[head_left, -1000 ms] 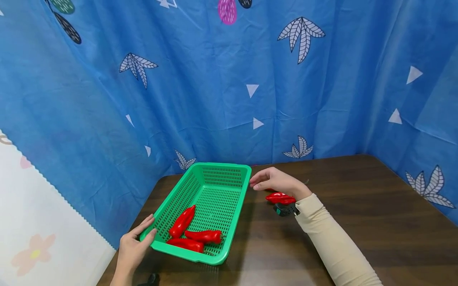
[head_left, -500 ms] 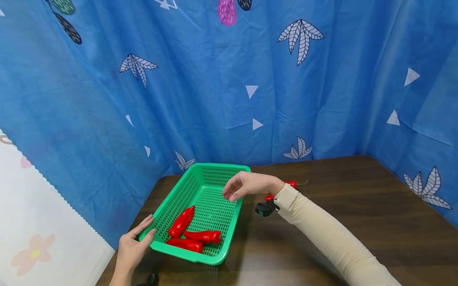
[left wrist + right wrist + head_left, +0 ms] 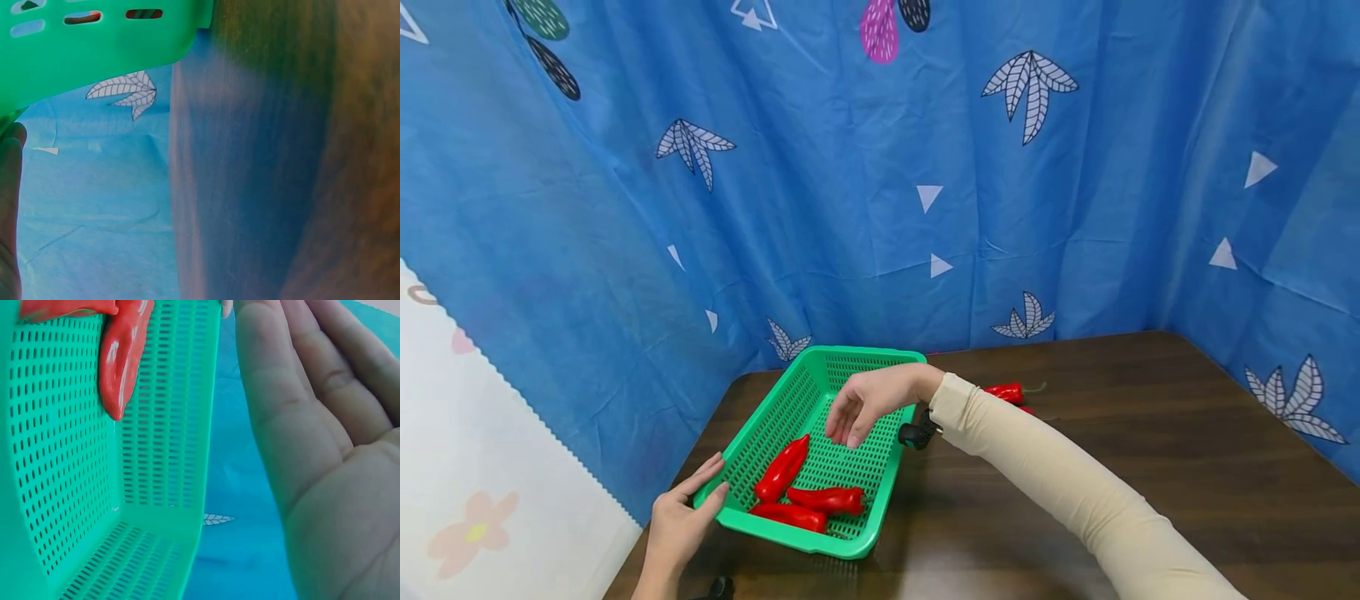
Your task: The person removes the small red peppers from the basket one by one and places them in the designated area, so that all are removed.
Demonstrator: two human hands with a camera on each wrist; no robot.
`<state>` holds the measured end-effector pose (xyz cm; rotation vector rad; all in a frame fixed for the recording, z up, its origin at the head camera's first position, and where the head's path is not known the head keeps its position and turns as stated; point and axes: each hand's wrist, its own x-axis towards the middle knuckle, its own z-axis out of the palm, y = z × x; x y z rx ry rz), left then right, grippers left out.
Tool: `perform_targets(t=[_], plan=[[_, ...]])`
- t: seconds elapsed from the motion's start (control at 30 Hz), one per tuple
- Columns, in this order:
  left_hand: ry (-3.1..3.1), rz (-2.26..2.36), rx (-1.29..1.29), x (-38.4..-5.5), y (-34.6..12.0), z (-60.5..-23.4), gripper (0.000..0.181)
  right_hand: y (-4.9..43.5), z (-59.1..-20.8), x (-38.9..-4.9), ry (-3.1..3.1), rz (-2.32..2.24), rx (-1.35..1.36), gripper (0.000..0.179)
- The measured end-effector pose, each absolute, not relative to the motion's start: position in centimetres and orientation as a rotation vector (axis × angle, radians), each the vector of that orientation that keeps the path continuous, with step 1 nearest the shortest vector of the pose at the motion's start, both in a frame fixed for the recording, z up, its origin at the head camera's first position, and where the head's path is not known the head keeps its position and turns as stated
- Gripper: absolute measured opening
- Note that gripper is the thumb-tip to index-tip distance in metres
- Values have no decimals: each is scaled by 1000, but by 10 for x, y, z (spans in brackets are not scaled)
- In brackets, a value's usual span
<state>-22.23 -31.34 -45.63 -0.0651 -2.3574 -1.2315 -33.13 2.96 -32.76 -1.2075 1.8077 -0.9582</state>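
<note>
A green plastic basket (image 3: 891, 483) with slotted walls sits at the table's left side. Three red peppers lie at its near end: one slanted (image 3: 782, 468), one crosswise (image 3: 827, 500) and one by the near wall (image 3: 790, 517). My left hand (image 3: 679, 521) grips the basket's near left corner, thumb on the rim and fingers along the outside. Above the basket's middle hovers my right hand (image 3: 876, 400), fingers loosely bent and holding nothing. In the right wrist view its palm (image 3: 340, 469) is bare, beside the basket wall.
Right of the basket, more red peppers (image 3: 1006, 392) lie on the dark wooden table (image 3: 1120, 417), partly hidden behind the right sleeve (image 3: 1037, 450). A blue patterned curtain (image 3: 850, 250) hangs along the table's back and sides. Black devices (image 3: 916, 435) are worn at the wrists.
My right hand has moved left, from beside the basket's right rim to over its middle, uncovering part of the peppers on the table. The left hand and basket have stayed put.
</note>
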Motion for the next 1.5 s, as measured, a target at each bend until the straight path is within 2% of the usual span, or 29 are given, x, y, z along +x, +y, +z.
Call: perform_targets(t=[0.6, 0.9, 1.5], plan=[[-2358, -1250, -42, -221, -313, -460, 36, -15, -341, -357, 1681, -866, -1007, 42], [-2349, -1258, -34, -221, -312, -458, 36, -28, -356, -362, 1671, -818, -945, 48], [-2342, -1246, -64, -222, -311, -456, 36, -43, -383, -355, 1798, -722, -864, 49]])
